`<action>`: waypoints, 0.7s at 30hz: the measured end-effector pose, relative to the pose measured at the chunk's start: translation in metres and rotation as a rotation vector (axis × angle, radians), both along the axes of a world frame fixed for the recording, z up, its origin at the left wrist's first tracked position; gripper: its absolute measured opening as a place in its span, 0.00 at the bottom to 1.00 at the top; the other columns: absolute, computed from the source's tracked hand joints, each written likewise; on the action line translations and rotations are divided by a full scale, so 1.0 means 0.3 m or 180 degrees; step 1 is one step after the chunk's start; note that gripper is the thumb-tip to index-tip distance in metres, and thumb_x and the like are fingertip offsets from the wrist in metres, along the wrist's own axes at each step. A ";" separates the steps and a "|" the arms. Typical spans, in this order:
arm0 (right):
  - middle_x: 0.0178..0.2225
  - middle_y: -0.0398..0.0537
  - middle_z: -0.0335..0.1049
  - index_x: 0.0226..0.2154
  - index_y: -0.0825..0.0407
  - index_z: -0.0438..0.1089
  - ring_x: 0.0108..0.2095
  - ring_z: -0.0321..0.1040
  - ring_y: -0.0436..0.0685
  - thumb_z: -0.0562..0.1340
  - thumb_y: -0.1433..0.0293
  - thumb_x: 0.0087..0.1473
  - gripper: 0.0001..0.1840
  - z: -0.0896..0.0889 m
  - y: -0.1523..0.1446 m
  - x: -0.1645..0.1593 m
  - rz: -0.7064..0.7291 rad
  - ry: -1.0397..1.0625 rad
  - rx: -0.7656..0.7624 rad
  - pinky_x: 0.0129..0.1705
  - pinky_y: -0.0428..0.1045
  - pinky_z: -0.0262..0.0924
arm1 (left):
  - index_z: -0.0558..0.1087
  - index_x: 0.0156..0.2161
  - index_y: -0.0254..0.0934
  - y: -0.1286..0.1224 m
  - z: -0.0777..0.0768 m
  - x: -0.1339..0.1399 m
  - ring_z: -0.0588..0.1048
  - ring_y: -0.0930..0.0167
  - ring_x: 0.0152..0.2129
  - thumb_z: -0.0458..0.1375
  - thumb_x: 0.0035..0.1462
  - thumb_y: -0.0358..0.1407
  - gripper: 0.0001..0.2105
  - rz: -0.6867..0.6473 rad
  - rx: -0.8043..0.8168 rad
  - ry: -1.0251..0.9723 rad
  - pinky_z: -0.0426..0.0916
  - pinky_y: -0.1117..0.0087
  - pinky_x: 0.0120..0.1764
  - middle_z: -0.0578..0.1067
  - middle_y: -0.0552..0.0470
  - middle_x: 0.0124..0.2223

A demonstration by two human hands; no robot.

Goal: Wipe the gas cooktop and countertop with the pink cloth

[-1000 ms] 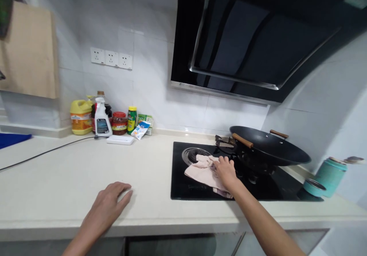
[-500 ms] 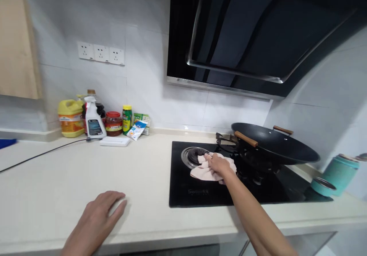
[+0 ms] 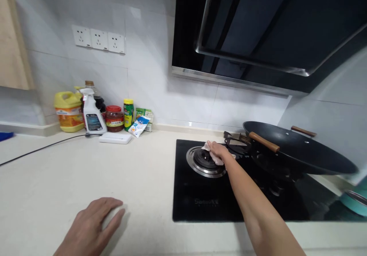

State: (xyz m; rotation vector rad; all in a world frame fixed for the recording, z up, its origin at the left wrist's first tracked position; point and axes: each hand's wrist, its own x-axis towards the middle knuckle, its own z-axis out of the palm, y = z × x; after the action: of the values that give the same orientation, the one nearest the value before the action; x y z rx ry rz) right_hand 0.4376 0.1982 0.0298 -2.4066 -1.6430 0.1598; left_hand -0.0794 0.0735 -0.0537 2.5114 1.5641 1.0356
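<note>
My right hand (image 3: 218, 150) is closed on a pale pink cloth (image 3: 215, 158), pressing it at the back right of the left burner (image 3: 205, 160). Much of the cloth is hidden under the hand and forearm. The burner, a dark cap inside a shiny metal ring, is set in a black glass cooktop (image 3: 197, 206). Over the white countertop (image 3: 143, 179), left of the cooktop, my left hand (image 3: 91, 223) holds nothing, its thumb and fingers apart.
A large black wok (image 3: 298, 149) with wooden handles sits on the right burner. Above hangs a black range hood (image 3: 243, 30). Along the wall stand a yellow jug (image 3: 69, 112), a spray bottle (image 3: 93, 114), a red-lidded jar (image 3: 114, 119) and a green shaker (image 3: 129, 114). A teal container (image 3: 355, 202) is at far right.
My right hand has moved the cloth from the front of the left burner to its back right side, exposing the ring. The view has shifted slightly; my left hand remains over the counter.
</note>
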 end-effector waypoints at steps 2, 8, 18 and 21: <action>0.56 0.60 0.69 0.58 0.54 0.65 0.54 0.69 0.64 0.49 0.48 0.68 0.32 0.012 0.033 -0.003 -0.0086 0.0065 -0.0102 0.57 0.64 0.61 | 0.80 0.39 0.48 -0.001 0.003 -0.001 0.80 0.59 0.41 0.54 0.58 0.58 0.20 0.0002 -0.0005 -0.0004 0.75 0.59 0.44 0.83 0.50 0.42; 0.59 0.66 0.67 0.63 0.54 0.57 0.61 0.63 0.72 0.36 0.46 0.67 0.38 0.037 0.082 -0.062 -0.0020 0.0059 -0.0164 0.61 0.69 0.49 | 0.80 0.39 0.48 -0.001 0.002 0.001 0.81 0.60 0.39 0.55 0.58 0.57 0.19 -0.0071 0.0099 -0.0043 0.75 0.60 0.42 0.83 0.51 0.41; 0.57 0.57 0.72 0.50 0.47 0.75 0.59 0.65 0.70 0.40 0.44 0.65 0.39 0.057 0.147 -0.367 0.0978 -0.0323 -0.0330 0.63 0.69 0.45 | 0.79 0.40 0.45 -0.009 -0.015 -0.005 0.79 0.60 0.41 0.54 0.62 0.53 0.18 0.0037 -0.0033 -0.0226 0.74 0.58 0.45 0.82 0.48 0.43; 0.54 0.59 0.74 0.47 0.51 0.78 0.57 0.67 0.71 0.45 0.41 0.62 0.39 0.067 0.102 -0.429 0.1240 -0.0568 -0.0362 0.61 0.64 0.50 | 0.79 0.40 0.44 -0.015 -0.005 -0.002 0.79 0.60 0.42 0.53 0.61 0.54 0.19 0.0066 -0.0139 -0.0295 0.73 0.57 0.47 0.82 0.48 0.43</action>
State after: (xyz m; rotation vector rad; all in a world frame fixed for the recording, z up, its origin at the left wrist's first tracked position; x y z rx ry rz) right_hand 0.3088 0.2287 0.0500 -2.2036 -2.2297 0.1056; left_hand -0.0800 0.0688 -0.0553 2.3875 1.5732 1.0908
